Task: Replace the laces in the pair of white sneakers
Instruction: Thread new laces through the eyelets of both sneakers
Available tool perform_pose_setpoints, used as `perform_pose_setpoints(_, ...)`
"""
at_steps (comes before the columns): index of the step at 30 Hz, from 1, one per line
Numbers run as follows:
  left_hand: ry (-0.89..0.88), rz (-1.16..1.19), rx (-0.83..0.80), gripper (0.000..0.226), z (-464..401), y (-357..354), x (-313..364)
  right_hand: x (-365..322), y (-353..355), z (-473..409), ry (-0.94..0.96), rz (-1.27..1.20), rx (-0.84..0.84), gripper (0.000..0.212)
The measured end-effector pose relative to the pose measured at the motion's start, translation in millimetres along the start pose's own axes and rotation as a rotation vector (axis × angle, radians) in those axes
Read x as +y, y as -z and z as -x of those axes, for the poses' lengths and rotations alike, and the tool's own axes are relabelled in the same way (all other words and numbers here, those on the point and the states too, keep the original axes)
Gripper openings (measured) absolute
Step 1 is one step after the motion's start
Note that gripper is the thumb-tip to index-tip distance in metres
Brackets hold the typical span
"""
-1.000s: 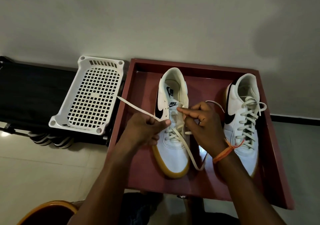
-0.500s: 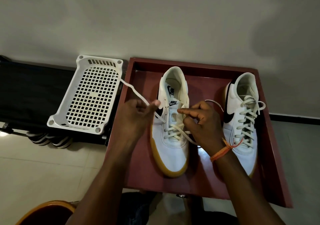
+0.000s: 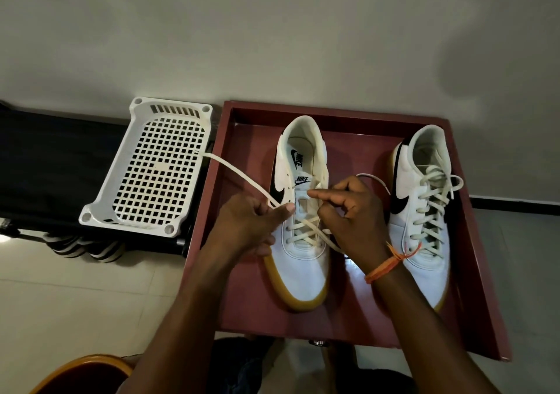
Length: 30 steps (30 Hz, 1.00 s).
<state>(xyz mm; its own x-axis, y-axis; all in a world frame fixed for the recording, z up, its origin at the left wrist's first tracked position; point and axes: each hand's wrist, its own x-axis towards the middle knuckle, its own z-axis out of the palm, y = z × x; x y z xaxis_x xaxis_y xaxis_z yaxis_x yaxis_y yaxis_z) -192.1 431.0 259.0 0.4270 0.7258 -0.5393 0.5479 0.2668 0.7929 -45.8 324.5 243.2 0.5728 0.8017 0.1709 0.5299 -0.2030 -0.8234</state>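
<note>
1. Head view: we see a pair of white leather low-top sneakers with gum-coloured soles standing in a dark red wooden tray (image 3: 472, 260); the left-hand sneaker (image 3: 303, 260) is laced only at its lower eyelets, while the right-hand sneaker (image 3: 424, 212) is laced to the top.
2. Our left hand (image 3: 251, 227) pinches one end of the flat cream shoelace (image 3: 239, 175) between thumb and curled fingers; compared with half a second earlier, this hand sits lower and closer to the eyelet row, and the free tail now trails out flatter over the edge of the white perforated plastic basket (image 3: 151, 169).
3. Our right hand (image 3: 348, 209), with an orange thread band at the wrist, holds its fingers curled at the tongue, much as before; it appears to pinch the other lace end, though the contact is hidden.
4. We judge that the lace has just been drawn taut through a left-side eyelet, so one more crossing is seated and the upper eyelets remain.
</note>
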Motion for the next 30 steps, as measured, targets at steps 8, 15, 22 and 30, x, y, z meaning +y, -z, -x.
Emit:
perform_pose_setpoints(8,-0.290,0.132,0.333,0.024,-8.0,10.5,2.6,1.1,5.3,0.0,0.005,-0.007,-0.019,0.030)
perform_pose_setpoints(15,0.065,0.059,0.003,0.050,3.2,8.4,4.0,0.9,5.8,-0.1,-0.010,-0.022,-0.024,0.028)
perform_pose_setpoints(22,-0.238,-0.006,0.114,0.020,-4.1,-4.9,1.8,1.6,6.2,-0.5,-0.013,-0.030,-0.026,0.028)
perform_pose_setpoints(30,-0.013,0.083,0.277,0.047,-4.3,16.4,4.5,0.4,7.1,-0.2,-0.012,-0.052,-0.013,0.026)
